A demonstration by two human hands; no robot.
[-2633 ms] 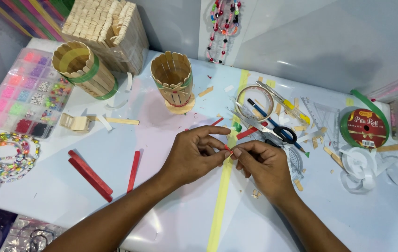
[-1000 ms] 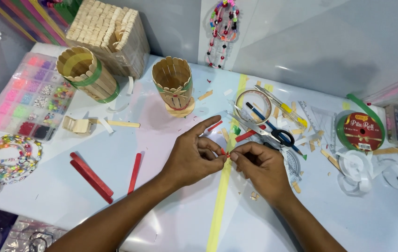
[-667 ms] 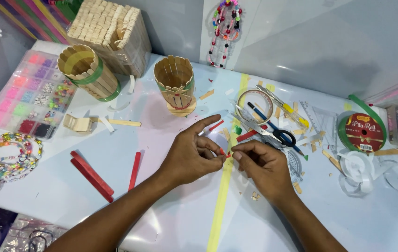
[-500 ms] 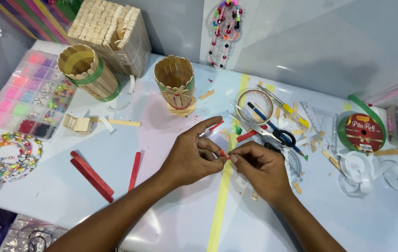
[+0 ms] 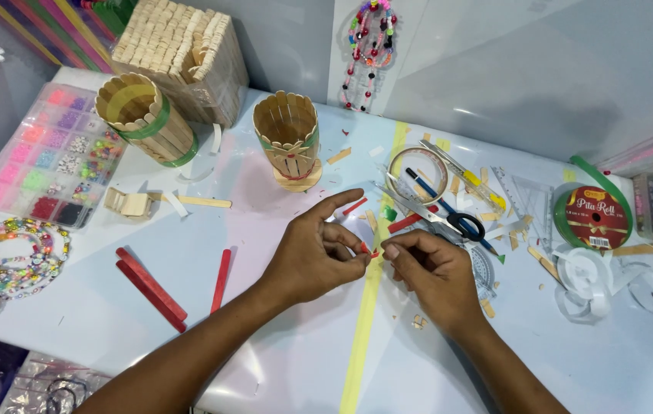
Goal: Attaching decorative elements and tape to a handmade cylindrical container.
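White table (image 5: 280, 360), glossy, crossed front to back by a yellow strip (image 5: 365, 322). At left: clear bead organiser (image 5: 43, 153) with coloured compartments; beaded bracelets (image 5: 12, 257); two red sticks (image 5: 150, 284) side by side; single red stick (image 5: 221, 280) just beside them. At rear: block of stacked wooden sticks (image 5: 177, 57); tilted stick-built cup (image 5: 146, 119) with green band; upright stick-built cup (image 5: 287, 138) on a round base. At centre right: tape ring (image 5: 418, 172), scissors (image 5: 449, 218), scattered stick offcuts (image 5: 495, 215). At right: green ribbon spool (image 5: 591, 218); white ribbon (image 5: 583, 280), possibly coiled.
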